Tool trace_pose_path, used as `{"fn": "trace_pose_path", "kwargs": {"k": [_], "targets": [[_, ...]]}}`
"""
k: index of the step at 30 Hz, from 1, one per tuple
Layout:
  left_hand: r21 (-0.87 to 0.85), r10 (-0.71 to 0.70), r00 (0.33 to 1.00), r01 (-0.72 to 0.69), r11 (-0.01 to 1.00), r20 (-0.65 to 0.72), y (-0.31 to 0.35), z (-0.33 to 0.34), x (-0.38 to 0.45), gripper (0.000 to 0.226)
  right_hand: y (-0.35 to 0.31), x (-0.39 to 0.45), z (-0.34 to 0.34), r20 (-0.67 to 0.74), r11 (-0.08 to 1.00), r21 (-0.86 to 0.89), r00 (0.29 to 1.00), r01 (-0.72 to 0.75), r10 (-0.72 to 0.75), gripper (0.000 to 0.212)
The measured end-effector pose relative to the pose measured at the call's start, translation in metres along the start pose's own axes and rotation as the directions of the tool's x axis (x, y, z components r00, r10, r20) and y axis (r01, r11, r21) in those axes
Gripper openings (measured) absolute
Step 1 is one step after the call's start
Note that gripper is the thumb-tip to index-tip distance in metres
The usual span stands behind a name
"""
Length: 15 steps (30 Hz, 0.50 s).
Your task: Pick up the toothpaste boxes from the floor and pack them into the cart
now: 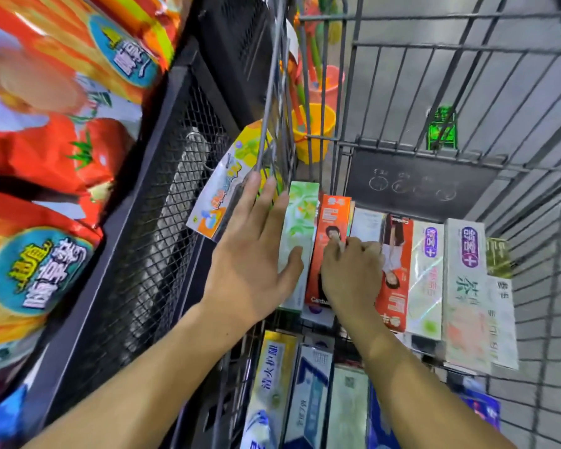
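Observation:
Several toothpaste boxes stand in a row inside the wire cart [402, 50]. My left hand [253, 254] lies with straight fingers against a pale green box [300, 222] at the row's left end, thumb on its face. My right hand [350, 273] has curled fingers on the top edge of an orange-red box [329, 228] beside it. To the right stand a red box with a figure [397, 280] and white boxes [463, 286]. A colourful box [221, 189] leans outside the cart's left wall. More boxes [305, 393] lie lower in the cart.
A black mesh shelf [162, 196] runs along the left, loaded with orange and red snack bags [55, 147]. Yellow and orange plastic buckets [313, 128] sit beyond the cart's far corner. Grey tiled floor [538, 319] shows through the cart's right side.

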State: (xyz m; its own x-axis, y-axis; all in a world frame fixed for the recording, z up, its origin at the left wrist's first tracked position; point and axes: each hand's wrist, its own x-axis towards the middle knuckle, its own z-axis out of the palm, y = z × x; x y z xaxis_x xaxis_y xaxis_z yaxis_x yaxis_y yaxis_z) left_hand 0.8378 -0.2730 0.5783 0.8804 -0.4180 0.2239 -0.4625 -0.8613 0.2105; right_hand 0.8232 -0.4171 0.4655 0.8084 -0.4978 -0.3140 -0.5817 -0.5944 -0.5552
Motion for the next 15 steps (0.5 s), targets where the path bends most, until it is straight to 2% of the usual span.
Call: {"fn": "trace_pose_path", "kwargs": {"k": [6, 9, 12, 15], "targets": [[0.070, 0.031, 0.999, -0.032, 0.997, 0.014, -0.002, 0.003, -0.003, 0.071, 0.003, -0.006, -0.009, 0.036, 0.992, -0.100, 0.997, 0.072, -0.068, 0.066], [0.278, 0.077, 0.995, -0.090, 0.956, 0.056, -0.001, 0.002, 0.001, 0.074, 0.004, -0.013, -0.034, 0.060, 0.982, -0.096, 0.986, 0.160, -0.154, 0.055], [0.199, 0.108, 0.993, -0.116, 0.973, 0.053, -0.002, 0.003, 0.000, 0.071, 0.007, -0.024, -0.075, 0.177, 0.918, -0.235, 0.942, 0.320, -0.283, 0.059], [0.245, 0.060, 0.986, -0.097, 0.965, 0.154, -0.002, 0.000, 0.002, 0.076, 0.012, -0.045, -0.125, 0.243, 0.852, -0.347, 0.915, 0.391, -0.321, 0.069]]}}
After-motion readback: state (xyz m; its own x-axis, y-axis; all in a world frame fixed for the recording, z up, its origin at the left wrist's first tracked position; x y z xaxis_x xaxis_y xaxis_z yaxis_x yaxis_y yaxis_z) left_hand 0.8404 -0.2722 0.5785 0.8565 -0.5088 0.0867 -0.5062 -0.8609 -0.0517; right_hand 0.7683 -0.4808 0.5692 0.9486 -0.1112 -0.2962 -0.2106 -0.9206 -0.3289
